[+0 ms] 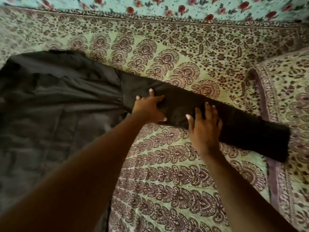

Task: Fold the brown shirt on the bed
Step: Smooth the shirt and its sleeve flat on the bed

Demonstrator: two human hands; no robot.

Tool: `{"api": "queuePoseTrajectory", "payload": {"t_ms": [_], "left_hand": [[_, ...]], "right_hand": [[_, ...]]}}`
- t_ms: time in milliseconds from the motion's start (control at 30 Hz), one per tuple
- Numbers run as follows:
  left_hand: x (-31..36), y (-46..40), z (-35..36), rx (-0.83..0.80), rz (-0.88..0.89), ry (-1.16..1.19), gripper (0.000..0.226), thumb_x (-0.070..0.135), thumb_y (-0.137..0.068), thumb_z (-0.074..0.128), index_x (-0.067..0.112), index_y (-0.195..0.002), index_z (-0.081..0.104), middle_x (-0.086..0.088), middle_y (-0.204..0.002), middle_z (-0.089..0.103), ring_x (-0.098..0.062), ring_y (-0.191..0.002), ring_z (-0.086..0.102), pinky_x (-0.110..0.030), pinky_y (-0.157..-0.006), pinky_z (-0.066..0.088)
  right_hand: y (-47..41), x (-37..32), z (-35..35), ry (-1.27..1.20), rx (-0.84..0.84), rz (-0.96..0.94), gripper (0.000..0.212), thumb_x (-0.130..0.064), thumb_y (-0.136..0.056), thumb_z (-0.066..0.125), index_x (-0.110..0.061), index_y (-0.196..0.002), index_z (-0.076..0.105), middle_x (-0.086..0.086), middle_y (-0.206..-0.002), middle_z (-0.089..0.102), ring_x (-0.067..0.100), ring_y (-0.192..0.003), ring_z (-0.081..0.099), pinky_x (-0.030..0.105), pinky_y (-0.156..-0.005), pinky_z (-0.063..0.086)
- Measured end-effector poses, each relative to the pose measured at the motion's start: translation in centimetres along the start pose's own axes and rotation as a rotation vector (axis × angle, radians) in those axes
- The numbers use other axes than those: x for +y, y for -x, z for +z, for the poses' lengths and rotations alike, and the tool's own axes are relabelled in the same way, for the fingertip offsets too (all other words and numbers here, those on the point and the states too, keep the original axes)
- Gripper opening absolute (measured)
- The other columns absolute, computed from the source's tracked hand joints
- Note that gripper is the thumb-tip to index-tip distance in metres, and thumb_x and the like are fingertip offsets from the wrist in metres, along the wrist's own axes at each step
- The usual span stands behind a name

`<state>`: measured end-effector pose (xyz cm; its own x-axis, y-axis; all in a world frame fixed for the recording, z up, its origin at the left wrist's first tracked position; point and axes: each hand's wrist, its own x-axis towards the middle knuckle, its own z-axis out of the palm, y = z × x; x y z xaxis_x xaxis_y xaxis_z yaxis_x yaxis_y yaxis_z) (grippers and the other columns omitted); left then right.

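The dark brown shirt (50,97) lies spread over the left half of the bed, its body flat and creased. One long sleeve (242,129) stretches to the right across the patterned bedcover (167,181), ending in a cuff near the pillow. My left hand (148,108) rests on the sleeve close to the shoulder seam, fingers spread and pressing down. My right hand (204,126) lies flat on the sleeve's middle, fingers apart. Neither hand has the cloth pinched.
A pillow (287,101) in the same green and maroon print sits at the right edge, just past the cuff. A floral cloth with red roses (167,7) runs along the far side of the bed.
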<state>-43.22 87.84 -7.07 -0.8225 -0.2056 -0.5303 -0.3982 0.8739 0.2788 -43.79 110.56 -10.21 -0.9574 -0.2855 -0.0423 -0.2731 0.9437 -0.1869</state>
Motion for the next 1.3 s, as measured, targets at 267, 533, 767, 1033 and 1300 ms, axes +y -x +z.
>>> {"api": "queuePoseTrajectory", "payload": {"t_ms": [267,533,767,1033,1300], "left_hand": [[-9.0,4.7,-0.8,0.633,-0.058,0.218,0.033,0.007,-0.087,0.057,0.020,-0.115,0.070,-0.006,-0.126,0.064,-0.033,-0.120,0.057,-0.044,-0.091,0.053],[-17.8,5.0,1.3,0.416,0.000,-0.088,0.065,0.058,-0.101,0.037,0.033,-0.160,0.026,0.002,-0.170,0.018,-0.027,-0.157,0.014,-0.053,-0.122,0.019],[-19.6,3.9,3.0,0.525,0.035,-0.172,0.070,0.069,-0.098,0.021,0.041,-0.161,0.014,0.007,-0.173,0.006,-0.021,-0.159,0.007,-0.052,-0.125,0.016],[-19.9,3.7,2.9,0.514,0.025,-0.158,0.076,0.070,-0.098,0.022,0.037,-0.163,0.004,0.007,-0.173,-0.003,-0.019,-0.160,0.000,-0.055,-0.125,0.014],[-20.1,3.4,2.9,0.512,0.028,-0.161,0.076,0.070,-0.098,0.024,0.037,-0.163,0.002,0.008,-0.172,-0.006,-0.019,-0.160,-0.002,-0.054,-0.125,0.014]], "right_hand": [[-3.0,-10.3,2.6,-0.065,-0.238,-0.398,0.056,-0.060,-0.105,0.020,-0.043,-0.159,0.023,-0.001,-0.173,0.005,0.021,-0.159,0.003,0.058,-0.123,0.016],[-2.9,-9.3,2.4,0.015,-0.171,-0.102,0.076,-0.084,-0.091,0.003,-0.051,-0.159,0.009,0.000,-0.173,-0.006,0.025,-0.159,-0.006,0.065,-0.122,0.008],[-5.9,-20.2,5.1,-0.066,0.049,-0.339,0.062,-0.055,-0.105,0.030,-0.022,-0.157,0.036,0.007,-0.170,0.020,0.031,-0.158,0.015,0.056,-0.117,0.028],[-7.3,-18.7,6.3,0.022,-0.082,-0.171,0.074,-0.082,-0.094,0.013,-0.048,-0.160,0.007,-0.004,-0.173,0.002,0.024,-0.159,0.000,0.062,-0.122,0.008],[-10.0,-22.0,5.4,0.007,0.057,-0.274,0.074,-0.066,-0.103,0.027,-0.024,-0.163,0.020,0.005,-0.173,0.007,0.033,-0.159,0.004,0.061,-0.120,0.018]]}}
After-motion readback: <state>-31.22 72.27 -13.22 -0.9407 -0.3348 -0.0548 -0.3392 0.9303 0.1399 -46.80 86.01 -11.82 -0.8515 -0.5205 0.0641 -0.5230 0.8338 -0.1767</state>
